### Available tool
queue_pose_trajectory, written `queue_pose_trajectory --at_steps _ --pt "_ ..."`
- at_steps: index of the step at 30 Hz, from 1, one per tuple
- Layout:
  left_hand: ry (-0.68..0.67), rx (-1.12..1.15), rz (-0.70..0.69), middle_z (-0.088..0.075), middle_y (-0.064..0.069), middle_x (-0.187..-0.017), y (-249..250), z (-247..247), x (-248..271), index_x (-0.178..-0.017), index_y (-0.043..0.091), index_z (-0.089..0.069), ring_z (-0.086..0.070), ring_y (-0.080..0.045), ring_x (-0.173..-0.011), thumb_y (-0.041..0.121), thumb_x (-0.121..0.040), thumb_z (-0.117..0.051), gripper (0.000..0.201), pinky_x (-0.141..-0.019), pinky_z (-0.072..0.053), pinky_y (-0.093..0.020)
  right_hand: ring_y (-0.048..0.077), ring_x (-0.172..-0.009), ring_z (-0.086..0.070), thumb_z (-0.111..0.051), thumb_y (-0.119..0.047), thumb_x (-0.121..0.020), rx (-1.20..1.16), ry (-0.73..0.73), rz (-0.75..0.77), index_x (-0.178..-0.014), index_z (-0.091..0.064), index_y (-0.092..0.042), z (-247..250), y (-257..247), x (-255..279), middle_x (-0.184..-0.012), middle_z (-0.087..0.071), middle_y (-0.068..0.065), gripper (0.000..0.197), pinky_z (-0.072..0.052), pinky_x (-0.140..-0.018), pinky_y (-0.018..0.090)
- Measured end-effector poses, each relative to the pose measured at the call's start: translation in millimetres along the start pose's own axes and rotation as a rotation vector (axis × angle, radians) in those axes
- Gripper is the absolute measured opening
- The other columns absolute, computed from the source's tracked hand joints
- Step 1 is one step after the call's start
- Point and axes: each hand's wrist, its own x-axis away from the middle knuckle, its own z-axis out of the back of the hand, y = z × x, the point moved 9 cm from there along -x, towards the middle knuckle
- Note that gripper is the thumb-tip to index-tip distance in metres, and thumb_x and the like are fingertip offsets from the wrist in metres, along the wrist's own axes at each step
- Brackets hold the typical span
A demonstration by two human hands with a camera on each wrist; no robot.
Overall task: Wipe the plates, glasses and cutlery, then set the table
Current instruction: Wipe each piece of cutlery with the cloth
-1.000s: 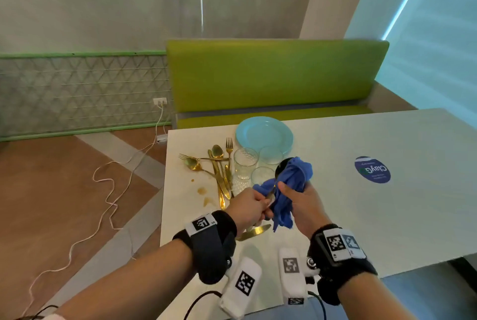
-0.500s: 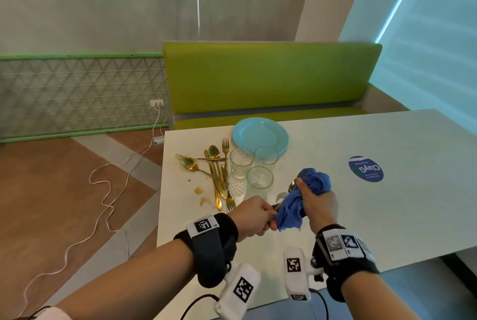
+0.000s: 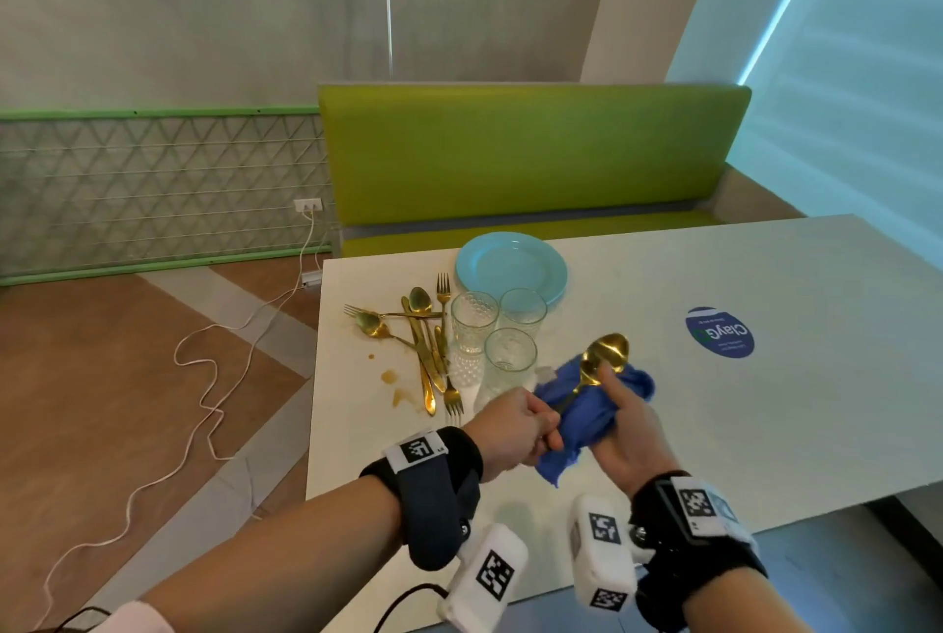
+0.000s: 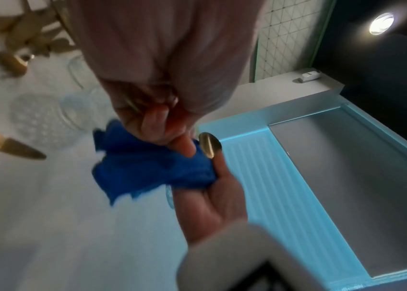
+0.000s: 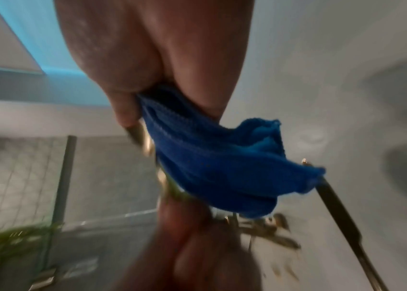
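Observation:
My left hand (image 3: 515, 431) grips the handle end of a gold spoon (image 3: 604, 357) above the white table (image 3: 765, 403). The spoon's bowl sticks up bare past the blue cloth (image 3: 587, 415). My right hand (image 3: 625, 428) holds that cloth bunched around the spoon's stem, thumb lying by the bowl. The left wrist view shows the bowl (image 4: 209, 144) edge-on above the cloth (image 4: 147, 167). In the right wrist view the cloth (image 5: 217, 167) hangs from my fingers. Further back stand three glasses (image 3: 474, 321), a stack of light-blue plates (image 3: 510, 265) and a pile of gold cutlery (image 3: 423, 341).
Brown spill spots (image 3: 390, 377) mark the table beside the cutlery. A round blue sticker (image 3: 719, 332) sits to the right. A green bench (image 3: 530, 158) runs along the table's far side. A white cable (image 3: 204, 377) trails over the floor at left.
The cloth has slid down off the spoon's bowl, which now shows bare and gold. Both hands have drifted slightly right of the glasses.

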Motion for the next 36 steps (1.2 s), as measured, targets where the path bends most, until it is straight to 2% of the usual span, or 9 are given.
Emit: queue_pose_trajectory --at_steps 3,8,13,16,21,25,31,33,36 --pt "-0.053 0.062 0.029 -0.050 0.000 -0.051 -5 -12 -3 -0.062 0.011 -0.052 -0.039 -0.005 -0.039 0.011 -0.100 -0.039 0.040 -0.041 -0.028 -0.017 0.023 -0.067 -0.071 -0.043 -0.014 -0.095 0.056 -0.147 -0.040 -0.084 -0.063 -0.001 -25 12 6 -0.075 -0.073 0.015 0.026 -0.059 -0.062 0.032" --pt "-0.008 0.070 -0.024 -0.055 0.001 -0.052 -1 -4 3 -0.068 0.011 -0.048 -0.040 -0.005 -0.042 0.005 -0.099 -0.039 0.033 -0.041 -0.031 -0.013 0.026 -0.070 -0.070 -0.058 -0.020 -0.083 0.229 -0.080 0.061 -0.089 -0.062 -0.001 -13 -5 2 -0.080 -0.071 0.018 0.021 -0.057 -0.067 0.034" --pt "0.148 0.107 -0.012 -0.060 -0.002 -0.066 -21 20 -1 -0.083 0.014 -0.045 -0.041 -0.011 -0.053 0.011 -0.097 -0.046 0.014 -0.071 -0.049 -0.034 0.026 -0.084 -0.062 -0.065 -0.025 -0.077 0.066 -0.079 0.109 -0.099 -0.057 -0.001 -1 -39 0 -0.087 -0.063 0.015 0.033 -0.049 -0.079 0.037" --pt "0.130 0.103 -0.019 -0.060 -0.002 -0.066 -22 15 -4 -0.084 0.014 -0.045 -0.041 -0.010 -0.052 0.012 -0.097 -0.045 0.013 -0.054 -0.039 -0.022 0.015 -0.060 -0.056 -0.054 -0.025 -0.081 -0.019 -0.202 0.115 -0.081 -0.052 -0.013 -20 -39 7 -0.065 -0.052 0.002 0.012 -0.048 -0.062 0.029" --pt "0.172 0.105 -0.069 -0.060 -0.001 -0.067 -8 15 -10 -0.082 0.016 -0.044 -0.044 -0.009 -0.052 0.011 -0.098 -0.044 0.016 -0.053 -0.036 -0.021 0.032 -0.108 -0.053 -0.090 -0.053 -0.014 -0.081 -0.233 0.018 -0.116 -0.054 -0.013 -31 -15 8 -0.114 -0.055 0.017 0.115 -0.033 -0.104 0.051" --pt "0.177 0.055 -0.085 -0.062 0.001 -0.068 -9 12 -9 -0.082 0.018 -0.043 -0.046 -0.010 -0.056 0.014 -0.097 -0.045 0.016 -0.056 -0.038 -0.022 0.030 -0.103 -0.062 -0.084 -0.056 -0.036 -0.142 -0.281 0.005 -0.127 -0.055 -0.013 -32 -16 2 -0.124 -0.056 0.017 0.105 -0.042 -0.096 0.051" --pt "0.222 0.024 -0.080 -0.064 0.003 -0.070 -13 15 -13 -0.082 0.019 -0.043 -0.047 -0.009 -0.060 0.016 -0.095 -0.046 0.014 -0.065 -0.039 -0.027 0.015 -0.059 -0.060 -0.066 -0.032 -0.070 0.142 -0.201 0.169 -0.084 -0.062 -0.007 -39 -38 4 -0.064 -0.063 0.006 0.028 -0.047 -0.057 0.026" --pt "0.234 0.076 -0.069 -0.063 0.001 -0.069 -11 16 -15 -0.081 0.019 -0.042 -0.047 -0.010 -0.058 0.014 -0.095 -0.045 0.015 -0.060 -0.038 -0.027 0.015 -0.059 -0.057 -0.044 -0.022 -0.096 0.305 -0.149 0.163 -0.095 -0.063 -0.002 -41 -29 5 -0.064 -0.062 0.015 0.028 -0.045 -0.056 0.027" --pt "0.229 0.042 -0.086 -0.062 0.004 -0.068 -8 16 -13 -0.081 0.020 -0.042 -0.051 -0.010 -0.062 0.014 -0.096 -0.045 0.016 -0.065 -0.041 -0.026 0.032 -0.082 -0.059 -0.037 -0.012 -0.099 0.406 -0.043 0.190 -0.127 -0.053 -0.005 -39 -22 1 -0.091 -0.051 0.037 0.033 -0.050 -0.070 0.039"
